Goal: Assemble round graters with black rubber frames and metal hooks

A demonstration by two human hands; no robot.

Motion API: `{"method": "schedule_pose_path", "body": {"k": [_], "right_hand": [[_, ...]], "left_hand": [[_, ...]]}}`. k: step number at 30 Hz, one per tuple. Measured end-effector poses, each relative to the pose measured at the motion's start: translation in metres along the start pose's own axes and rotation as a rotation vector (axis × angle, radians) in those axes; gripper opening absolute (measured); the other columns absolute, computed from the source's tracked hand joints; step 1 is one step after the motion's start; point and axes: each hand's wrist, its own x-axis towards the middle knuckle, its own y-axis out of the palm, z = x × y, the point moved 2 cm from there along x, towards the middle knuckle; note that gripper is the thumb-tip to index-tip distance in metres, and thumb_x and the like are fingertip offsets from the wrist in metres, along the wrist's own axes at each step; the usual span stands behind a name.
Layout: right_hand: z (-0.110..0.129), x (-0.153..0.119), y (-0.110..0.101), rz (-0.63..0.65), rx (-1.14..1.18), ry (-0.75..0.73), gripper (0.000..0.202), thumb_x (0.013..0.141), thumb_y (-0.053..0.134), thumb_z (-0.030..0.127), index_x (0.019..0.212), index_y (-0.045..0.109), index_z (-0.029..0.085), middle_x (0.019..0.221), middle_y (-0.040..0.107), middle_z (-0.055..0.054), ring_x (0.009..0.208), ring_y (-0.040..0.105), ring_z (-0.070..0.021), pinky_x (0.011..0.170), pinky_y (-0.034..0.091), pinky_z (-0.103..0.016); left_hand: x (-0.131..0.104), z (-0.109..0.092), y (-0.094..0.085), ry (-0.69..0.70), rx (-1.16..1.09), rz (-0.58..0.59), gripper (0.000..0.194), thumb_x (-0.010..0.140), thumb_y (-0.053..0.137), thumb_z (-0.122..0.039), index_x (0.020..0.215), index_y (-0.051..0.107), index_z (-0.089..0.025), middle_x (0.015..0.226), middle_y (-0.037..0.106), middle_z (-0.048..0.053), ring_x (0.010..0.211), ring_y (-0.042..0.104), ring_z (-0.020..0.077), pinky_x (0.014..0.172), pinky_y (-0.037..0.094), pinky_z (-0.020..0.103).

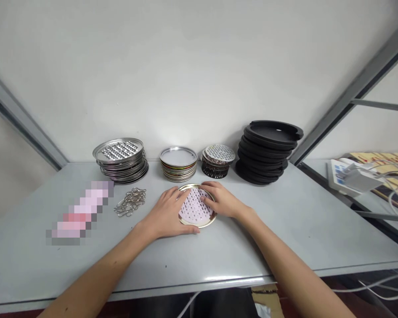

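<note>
A round disc with rough perforations [195, 206] and a shiny gold-coloured rim lies on the table, between my hands. My left hand [170, 213] curves around its left side, thumb along the near edge and fingers over the far left rim. From the right, my right hand [220, 199] holds the rim, its thumb resting on the perforated face. Behind the disc are a stack of shallow round metal lids [178, 157] and a shorter pile of perforated discs [220, 154].
Large grater discs [119, 151] are stacked at the back left, black round trays [268, 145] at the back right. Wire hooks [131, 202] lie left of my left hand, near a blurred-out pink object [82, 212]. A white power strip [345, 179] sits beyond the right frame post.
</note>
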Motion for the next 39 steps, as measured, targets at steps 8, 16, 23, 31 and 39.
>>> {"method": "schedule_pose_path", "body": {"k": [8,16,23,31,39], "right_hand": [[0.001,0.001,0.006,0.031,-0.037,-0.004,0.045,0.091,0.050,0.036,0.132,0.052,0.018,0.130,0.052,-0.016,0.118,0.049,-0.0274,0.102,0.037,-0.044],[0.000,0.002,0.008,0.025,-0.046,0.001,0.048,0.091,0.049,0.039,0.132,0.051,0.016,0.132,0.051,-0.017,0.120,0.048,-0.0277,0.103,0.037,-0.044],[0.000,0.003,0.006,0.035,-0.050,-0.009,0.046,0.092,0.047,0.041,0.131,0.053,0.016,0.131,0.052,-0.017,0.118,0.049,-0.0278,0.102,0.037,-0.045],[0.003,0.001,0.004,0.060,-0.076,-0.050,0.045,0.097,0.036,0.042,0.132,0.051,0.018,0.130,0.052,-0.015,0.119,0.048,-0.0269,0.102,0.038,-0.044],[0.003,0.004,0.004,0.047,-0.122,-0.064,0.044,0.095,0.039,0.045,0.130,0.055,0.022,0.128,0.056,-0.012,0.115,0.052,-0.0266,0.099,0.039,-0.044]], "left_hand": [[0.004,0.017,-0.007,0.079,-0.096,0.103,0.115,0.060,0.064,-0.077,0.149,0.021,-0.019,0.154,0.027,0.011,0.143,0.015,0.0365,0.114,0.023,0.049],[0.006,0.019,-0.004,0.076,-0.116,0.110,0.115,0.060,0.066,-0.075,0.149,0.021,-0.019,0.154,0.027,0.012,0.141,0.020,0.0374,0.113,0.024,0.050],[0.008,0.016,-0.007,0.106,-0.105,0.061,0.109,0.058,0.070,-0.072,0.146,0.028,-0.022,0.148,0.037,0.013,0.136,0.031,0.0370,0.109,0.029,0.050],[0.009,0.019,-0.005,0.104,-0.066,0.064,0.114,0.057,0.070,-0.072,0.147,0.025,-0.020,0.148,0.038,0.013,0.134,0.035,0.0347,0.110,0.029,0.046],[0.010,0.022,-0.003,0.089,-0.049,0.065,0.118,0.055,0.069,-0.074,0.148,0.022,-0.019,0.148,0.038,0.014,0.135,0.035,0.0345,0.110,0.029,0.046]]}}
